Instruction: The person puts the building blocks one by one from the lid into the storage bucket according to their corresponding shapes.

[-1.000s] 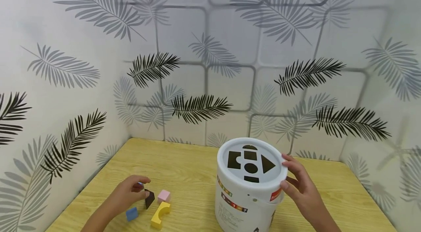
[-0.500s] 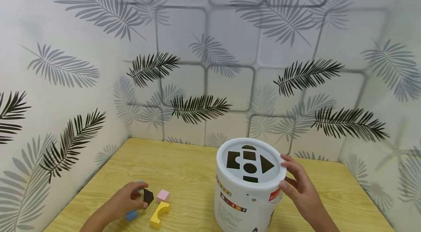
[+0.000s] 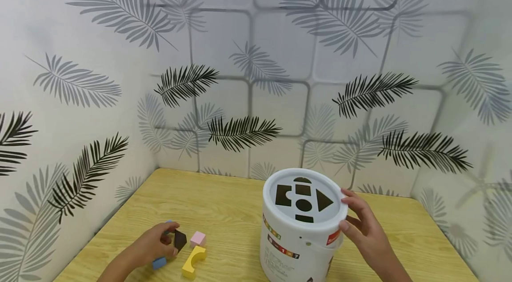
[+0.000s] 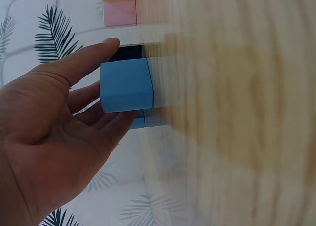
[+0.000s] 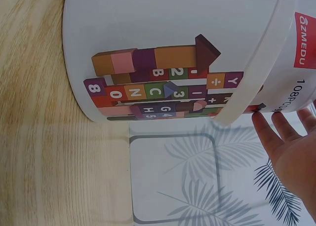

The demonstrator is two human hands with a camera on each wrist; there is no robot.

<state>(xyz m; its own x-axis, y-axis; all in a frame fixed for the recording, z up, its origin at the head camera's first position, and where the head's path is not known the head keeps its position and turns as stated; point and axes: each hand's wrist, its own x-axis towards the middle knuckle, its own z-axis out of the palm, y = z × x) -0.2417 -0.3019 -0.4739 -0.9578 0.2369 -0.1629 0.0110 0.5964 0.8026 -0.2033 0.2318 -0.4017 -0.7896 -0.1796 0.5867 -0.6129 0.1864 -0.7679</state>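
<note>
My left hand (image 3: 148, 245) is low over the table with thumb and fingers around a black block (image 3: 180, 240), pinching it. In the left wrist view a blue block (image 4: 126, 85) covers most of that black block (image 4: 130, 52), and part of another blue block (image 4: 139, 122) shows by the fingers. Just beyond the fingertips are a pink cube (image 3: 198, 239) and a yellow arch block (image 3: 194, 262). My right hand (image 3: 368, 231) rests its extended fingertips and thumb against the rim of a white bucket (image 3: 290, 264), whose lid (image 3: 289, 212) has several shaped holes.
The wooden table (image 3: 224, 202) meets patterned walls (image 3: 256, 109) at its back and sides. The bucket stands upright right of centre, printed with block pictures and lettering; its pale handle band (image 5: 256, 63) lies across the side.
My left hand's fingers have come down and closed around the black block, which has turned and shifted slightly left. The right hand stays at the bucket rim.
</note>
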